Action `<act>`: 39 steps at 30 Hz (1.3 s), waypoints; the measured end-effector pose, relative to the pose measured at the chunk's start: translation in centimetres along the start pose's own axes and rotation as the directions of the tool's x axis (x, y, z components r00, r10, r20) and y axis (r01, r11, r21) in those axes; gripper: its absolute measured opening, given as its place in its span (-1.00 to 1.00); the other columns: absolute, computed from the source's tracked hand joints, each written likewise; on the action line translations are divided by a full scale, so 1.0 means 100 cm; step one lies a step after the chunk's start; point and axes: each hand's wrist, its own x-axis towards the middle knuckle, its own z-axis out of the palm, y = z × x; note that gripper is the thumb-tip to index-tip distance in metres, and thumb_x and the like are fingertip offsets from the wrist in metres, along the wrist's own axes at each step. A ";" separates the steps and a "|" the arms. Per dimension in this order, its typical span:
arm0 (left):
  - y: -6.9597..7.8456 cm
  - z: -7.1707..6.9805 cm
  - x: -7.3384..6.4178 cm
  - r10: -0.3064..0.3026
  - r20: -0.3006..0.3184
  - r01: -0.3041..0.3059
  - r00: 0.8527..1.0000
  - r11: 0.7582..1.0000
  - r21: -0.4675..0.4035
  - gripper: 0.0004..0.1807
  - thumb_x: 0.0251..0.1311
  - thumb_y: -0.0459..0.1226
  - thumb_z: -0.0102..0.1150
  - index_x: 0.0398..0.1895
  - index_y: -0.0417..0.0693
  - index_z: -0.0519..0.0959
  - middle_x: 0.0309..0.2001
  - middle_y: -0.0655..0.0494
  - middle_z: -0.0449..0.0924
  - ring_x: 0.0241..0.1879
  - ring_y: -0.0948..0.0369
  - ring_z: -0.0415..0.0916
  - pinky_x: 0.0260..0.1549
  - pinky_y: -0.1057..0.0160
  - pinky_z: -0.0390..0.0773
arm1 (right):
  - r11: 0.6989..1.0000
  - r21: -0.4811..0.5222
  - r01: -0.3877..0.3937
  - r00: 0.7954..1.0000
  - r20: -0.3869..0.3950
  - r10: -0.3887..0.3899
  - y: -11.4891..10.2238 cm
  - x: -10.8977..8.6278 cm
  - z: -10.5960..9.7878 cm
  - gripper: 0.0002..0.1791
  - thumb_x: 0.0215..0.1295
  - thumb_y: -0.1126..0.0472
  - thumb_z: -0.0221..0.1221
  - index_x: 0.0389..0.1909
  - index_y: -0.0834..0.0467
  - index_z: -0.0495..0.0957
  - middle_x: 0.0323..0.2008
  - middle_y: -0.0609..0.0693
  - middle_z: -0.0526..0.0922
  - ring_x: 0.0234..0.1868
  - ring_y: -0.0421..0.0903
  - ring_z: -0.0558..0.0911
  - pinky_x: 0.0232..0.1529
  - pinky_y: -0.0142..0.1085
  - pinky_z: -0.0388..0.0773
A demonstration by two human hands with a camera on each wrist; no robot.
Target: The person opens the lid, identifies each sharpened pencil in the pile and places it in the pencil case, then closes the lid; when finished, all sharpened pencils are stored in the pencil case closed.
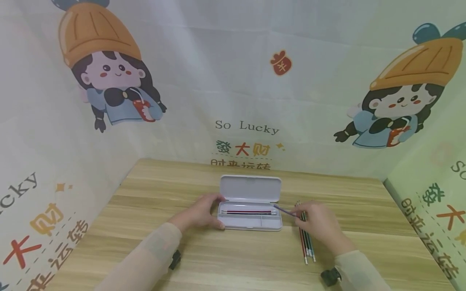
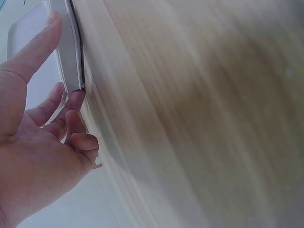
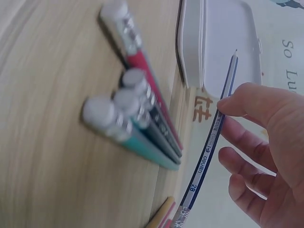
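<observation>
I pinch a blue-and-white striped pencil (image 3: 207,149) between the thumb and fingers of my right hand (image 1: 316,220); its sharpened tip points left from that hand, reaching the right end of the pencil case (image 1: 236,222); my left hand (image 1: 202,211) grips the case's other end, thumb at the near corner and fingers round towards the far one; the raised lid (image 1: 251,189) stands beyond both hands; between them, inside the case, lies a red-and-dark bundle of pencil (image 1: 247,212), too small for me to tell whether it is one or more; just under my right hand, loose pencils (image 3: 156,134) lie on the wooden table (image 1: 204,258), eraser ends towards me.

In the head view my right hand covers the rear of the striped pencil and part of the loose ones; the right wrist view shows four loose eraser ends, rather blurred, while the held pencil's own end is cut off below; the left wrist view loses most of the case past its top edge, and the tabletop there is smeared.
</observation>
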 end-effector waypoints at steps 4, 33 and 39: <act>0.002 -0.002 -0.001 0.001 0.007 -0.001 1.000 1.000 0.005 -0.07 -0.25 -0.16 0.72 0.29 -0.15 0.48 0.33 -0.16 0.51 0.37 -0.13 0.37 0.49 -0.16 0.29 | 0.999 0.005 0.037 0.999 -0.014 -0.037 -0.006 0.002 0.004 -0.81 0.09 0.18 0.44 -0.24 -0.08 0.79 -0.34 -0.21 0.75 -0.33 -0.21 0.62 -0.47 -0.31 0.53; 0.002 -0.002 -0.001 -0.032 -0.009 0.032 0.999 0.999 -0.007 -0.08 -0.25 -0.19 0.72 0.29 -0.09 0.49 0.33 -0.11 0.51 0.37 -0.10 0.36 0.48 -0.15 0.30 | 0.991 0.011 0.131 0.990 0.051 -0.132 -0.054 0.040 0.027 -0.84 0.15 0.17 0.44 -0.24 -0.11 0.80 -0.34 -0.26 0.70 -0.29 -0.21 0.63 -0.25 -0.24 0.61; 0.001 -0.001 -0.001 -0.031 -0.005 0.031 1.000 1.000 0.002 -0.09 -0.24 -0.18 0.72 0.29 -0.07 0.49 0.32 -0.09 0.52 0.37 -0.08 0.36 0.48 -0.13 0.30 | 0.982 0.019 0.190 0.981 0.047 -0.191 -0.058 0.047 0.034 -0.84 0.12 0.20 0.44 -0.27 -0.10 0.81 -0.42 -0.26 0.68 -0.35 -0.24 0.60 -0.36 -0.34 0.54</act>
